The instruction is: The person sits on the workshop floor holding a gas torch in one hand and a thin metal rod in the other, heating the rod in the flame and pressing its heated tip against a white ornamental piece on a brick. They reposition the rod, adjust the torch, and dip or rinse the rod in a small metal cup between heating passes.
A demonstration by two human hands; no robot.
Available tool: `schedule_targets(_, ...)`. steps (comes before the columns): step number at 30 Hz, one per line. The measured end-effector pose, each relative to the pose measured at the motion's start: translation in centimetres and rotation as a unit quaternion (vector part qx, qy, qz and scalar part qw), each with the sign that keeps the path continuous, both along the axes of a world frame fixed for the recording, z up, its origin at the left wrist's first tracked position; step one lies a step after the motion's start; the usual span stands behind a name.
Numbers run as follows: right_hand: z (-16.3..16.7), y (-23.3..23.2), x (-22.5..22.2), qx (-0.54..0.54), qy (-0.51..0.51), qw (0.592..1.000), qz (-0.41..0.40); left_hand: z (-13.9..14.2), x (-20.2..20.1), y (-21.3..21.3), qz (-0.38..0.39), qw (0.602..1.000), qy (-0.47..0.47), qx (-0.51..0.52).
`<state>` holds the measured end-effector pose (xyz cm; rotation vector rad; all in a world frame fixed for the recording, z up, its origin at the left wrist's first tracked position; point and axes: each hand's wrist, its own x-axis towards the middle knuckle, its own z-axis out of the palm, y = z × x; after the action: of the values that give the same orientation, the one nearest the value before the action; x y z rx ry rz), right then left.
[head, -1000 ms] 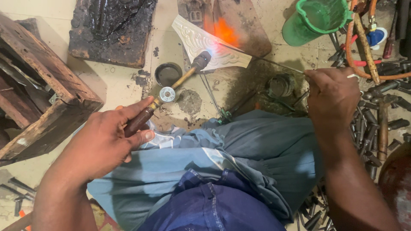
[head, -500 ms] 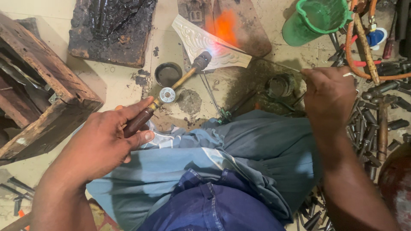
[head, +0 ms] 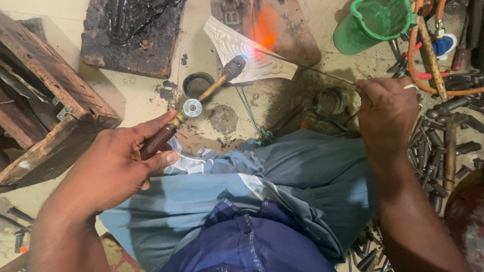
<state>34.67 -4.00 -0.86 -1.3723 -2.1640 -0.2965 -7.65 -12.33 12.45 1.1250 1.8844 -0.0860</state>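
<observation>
My left hand grips the brown handle of a brass gas torch that points up and right. Its dark nozzle sits at a white embossed metal piece on the floor, with a blue-white flame at the tip and an orange glow beyond it. My right hand pinches a thin metal rod whose far end reaches the flame spot on the white piece. My knees in blue-grey cloth fill the lower middle.
A charred black block lies at top left and a worn wooden crate at left. A green plastic jug and orange hose sit top right. Several dark metal punches lie at right. A small round tin rests beside the torch.
My right hand has shifted slightly left and down, and the thin rod's tip now reaches the flame on the white piece. My left hand and the torch stay put.
</observation>
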Motion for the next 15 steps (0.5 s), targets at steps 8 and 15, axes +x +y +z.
schedule_targets(8,0.23,-0.08,-0.12,0.008,0.006,1.000,0.011,0.06,0.15,0.14,-0.009,1.000,0.006,-0.002)
schedule_targets(15,0.47,-0.09,-0.12,0.025,0.024,0.998,0.043,0.03,0.14,0.16,-0.027,0.999,0.018,0.000)
